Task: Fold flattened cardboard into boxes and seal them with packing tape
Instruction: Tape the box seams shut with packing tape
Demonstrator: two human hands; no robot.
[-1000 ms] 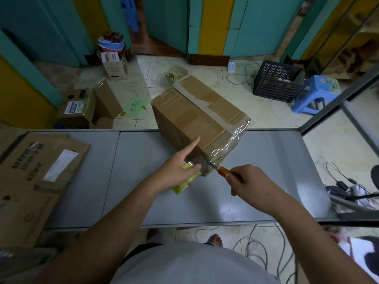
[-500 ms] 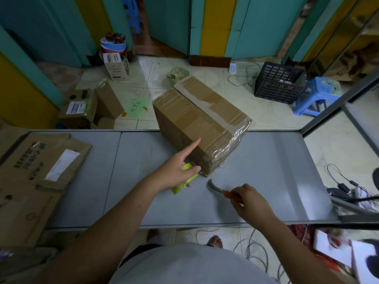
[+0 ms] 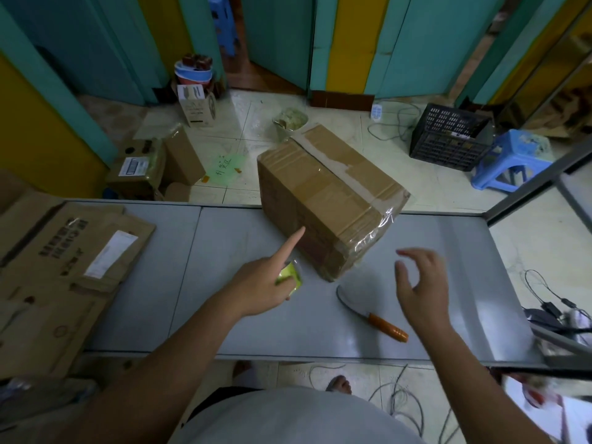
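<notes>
The knife (image 3: 371,312) has left the right hand (image 3: 423,290) (fingers loose, empty) and lies just before the taped box (image 3: 326,193) on the table (image 3: 224,315); the left hand (image 3: 266,283) grips the tape roll (image 3: 290,274) beside it. Sealing looks done.

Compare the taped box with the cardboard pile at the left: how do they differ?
The box is folded up and taped shut; the cardboard pile lies flat, unfolded. The box sits centrally at the far edge of the table; the cardboard pile lies at the left end. Both are brown cardboard.
</notes>
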